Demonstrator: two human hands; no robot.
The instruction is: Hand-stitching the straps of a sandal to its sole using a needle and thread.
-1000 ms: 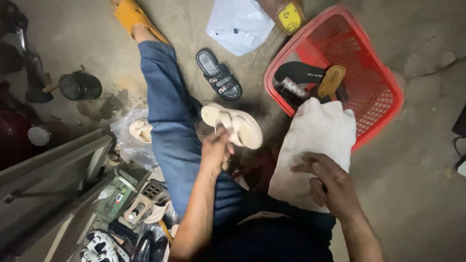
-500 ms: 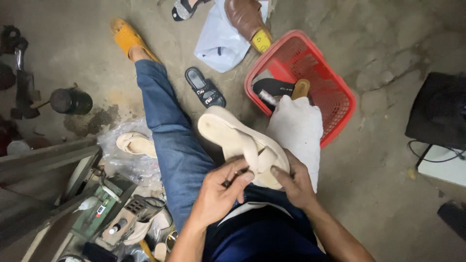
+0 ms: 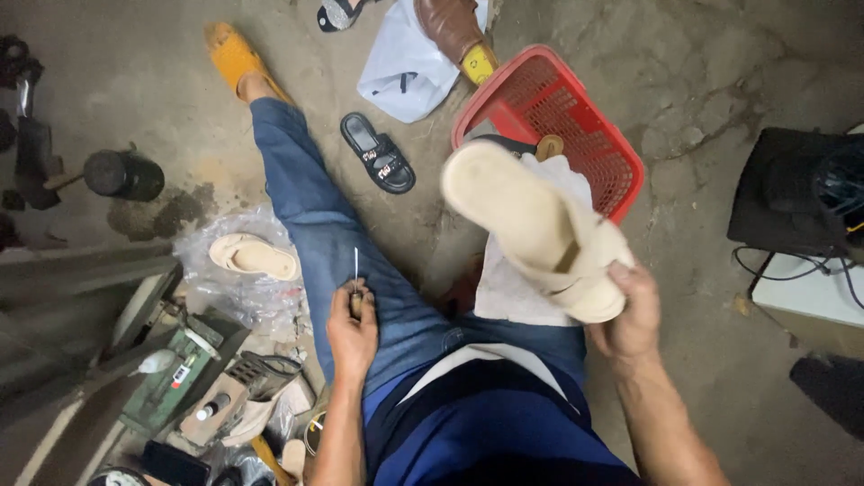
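My right hand (image 3: pixel 630 310) clamps cream foam slide sandal (image 3: pixel 531 225) by heel end, sole up, above white cloth (image 3: pixel 504 288) on lap; left hand (image 3: pixel 353 331) pinches thin wooden-handled awl (image 3: pixel 355 283), point up; keep sandal steady, awl clear of thigh

Single view, from a camera worn on the person's head. It faces steeply down over the seated person's lap and outstretched leg (image 3: pixel 315 216) onto a concrete floor (image 3: pixel 711 99). The near edge of the frame takes in both forearms at close range: the left hand (image 3: pixel 353 326) at centre left, the right hand (image 3: pixel 630 310) at centre right. The far edge reaches a red basket (image 3: pixel 589 135) and a white bag (image 3: pixel 405 63). The left edge shows a toolbox (image 3: pixel 175 378); the right edge shows a black box (image 3: pixel 792 193). No second view exists, so no overlap applies.
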